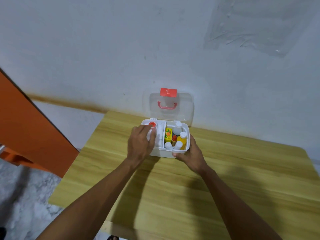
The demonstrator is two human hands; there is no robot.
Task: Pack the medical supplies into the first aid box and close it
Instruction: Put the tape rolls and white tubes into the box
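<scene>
The white first aid box (161,152) stands open at the far side of the wooden table, against the wall. Its clear lid (183,108), with a red latch (168,92) and red handle, leans upright behind it. My left hand (141,144) is over the box's left part, closed on a white bottle with a red cap (152,125). My right hand (189,154) grips the box's front right corner. In the right compartment stand a yellow carton (168,135), a yellow bottle (182,139) and several white bottles.
The wooden table (173,196) stretches toward me. An orange panel (31,129) stands to the left of the table above a mottled grey floor. A grey wall rises right behind the box.
</scene>
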